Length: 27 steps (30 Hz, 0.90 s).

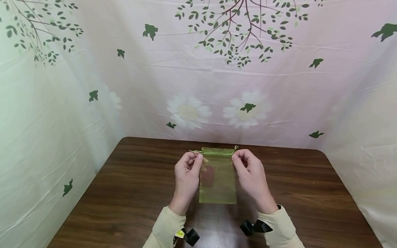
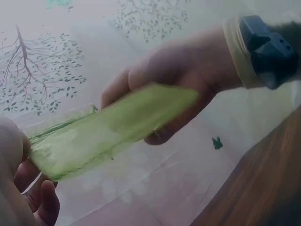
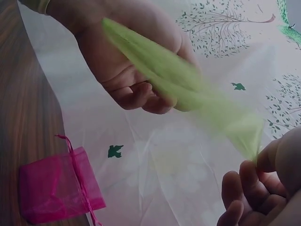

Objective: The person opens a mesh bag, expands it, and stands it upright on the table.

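A sheer green drawstring pouch [image 1: 219,186] hangs upright between the two hands, with its gathered mouth at the top. My left hand [image 1: 187,174] pinches its upper left corner between thumb and fingers, beside the drawstring. At the upper right corner, my right hand [image 1: 251,175] does the same. The pouch looks flat in the head view, and both wrist views show it edge-on and slightly blurred. Behind it lies a pink sheer pouch [image 3: 59,183] with a drawstring, plain in the right wrist view. From the head, that pink pouch shows only as a reddish patch through the green fabric.
A dark wood-grain table [image 1: 133,194] with rounded far corners lies under the hands. Pale cloth [image 1: 213,84] printed with branches, birds and flowers hangs behind it and along both sides. Each wrist carries a small black camera [image 1: 191,237] over a cream sleeve.
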Motion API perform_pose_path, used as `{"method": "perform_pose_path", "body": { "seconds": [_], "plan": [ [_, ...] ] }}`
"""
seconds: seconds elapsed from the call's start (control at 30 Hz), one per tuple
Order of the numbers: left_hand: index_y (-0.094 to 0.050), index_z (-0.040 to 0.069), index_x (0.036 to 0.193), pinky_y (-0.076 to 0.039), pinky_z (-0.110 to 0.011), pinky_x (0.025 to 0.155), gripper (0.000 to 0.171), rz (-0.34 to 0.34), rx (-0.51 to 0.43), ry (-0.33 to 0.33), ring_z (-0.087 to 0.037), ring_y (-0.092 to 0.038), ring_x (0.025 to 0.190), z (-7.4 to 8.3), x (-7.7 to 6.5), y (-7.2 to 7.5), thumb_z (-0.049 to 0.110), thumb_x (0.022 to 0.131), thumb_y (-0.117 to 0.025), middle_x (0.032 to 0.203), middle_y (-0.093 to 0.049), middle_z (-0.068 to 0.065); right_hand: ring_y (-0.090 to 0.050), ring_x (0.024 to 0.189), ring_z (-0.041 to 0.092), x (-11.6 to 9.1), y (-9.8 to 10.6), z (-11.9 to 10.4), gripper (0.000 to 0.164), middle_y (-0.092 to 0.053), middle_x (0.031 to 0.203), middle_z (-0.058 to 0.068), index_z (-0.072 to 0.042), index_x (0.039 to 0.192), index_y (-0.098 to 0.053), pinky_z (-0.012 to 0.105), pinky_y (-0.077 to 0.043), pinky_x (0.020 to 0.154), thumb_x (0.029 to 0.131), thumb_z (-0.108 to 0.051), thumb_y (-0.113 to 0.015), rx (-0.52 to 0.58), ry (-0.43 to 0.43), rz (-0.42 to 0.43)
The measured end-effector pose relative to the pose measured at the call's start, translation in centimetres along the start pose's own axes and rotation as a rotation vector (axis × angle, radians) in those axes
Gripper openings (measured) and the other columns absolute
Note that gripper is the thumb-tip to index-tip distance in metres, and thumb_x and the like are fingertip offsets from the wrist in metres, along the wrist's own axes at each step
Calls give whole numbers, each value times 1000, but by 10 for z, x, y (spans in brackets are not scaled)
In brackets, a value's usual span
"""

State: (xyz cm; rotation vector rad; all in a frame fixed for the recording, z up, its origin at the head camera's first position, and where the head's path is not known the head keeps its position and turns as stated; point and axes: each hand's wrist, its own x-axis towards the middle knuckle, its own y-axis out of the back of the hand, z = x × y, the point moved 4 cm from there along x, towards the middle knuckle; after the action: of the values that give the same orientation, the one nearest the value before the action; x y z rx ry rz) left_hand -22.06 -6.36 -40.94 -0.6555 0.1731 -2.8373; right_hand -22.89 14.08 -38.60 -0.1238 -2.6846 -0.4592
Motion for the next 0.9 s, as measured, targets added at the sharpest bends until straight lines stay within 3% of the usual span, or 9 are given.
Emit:
{"method": "perform_pose_path", "body": {
  "seconds": [0.3, 0.6, 0.9],
  "plan": [
    [-76, -2, 96, -49, -20, 55, 12, -29, 64, 2, -9, -66, 63, 1, 1, 1, 11, 96, -77, 84, -76, -18, -59, 69, 11, 2, 1, -1, 11, -66, 81, 8, -3, 101, -70, 21, -47, 61, 104, -13, -68, 87, 40, 20],
    [-79, 3, 92, -51, -23, 56, 10, -5, -9, -5, -13, -63, 62, 4, 1, 1, 12, 96, -77, 84, -75, -17, -51, 62, 11, 1, 4, -3, 13, -63, 74, 3, -9, 88, -70, 22, -41, 56, 100, -10, -72, 62, 75, 74],
    [-80, 2, 90, -52, -26, 58, 13, 40, -18, -9, -13, -61, 62, 5, 1, 2, 14, 95, -79, 82, -75, -17, -55, 65, 12, 0, 1, -1, 14, -66, 78, 5, -8, 93, -71, 23, -45, 59, 105, -14, -66, 72, 53, -19]
  ]
}}
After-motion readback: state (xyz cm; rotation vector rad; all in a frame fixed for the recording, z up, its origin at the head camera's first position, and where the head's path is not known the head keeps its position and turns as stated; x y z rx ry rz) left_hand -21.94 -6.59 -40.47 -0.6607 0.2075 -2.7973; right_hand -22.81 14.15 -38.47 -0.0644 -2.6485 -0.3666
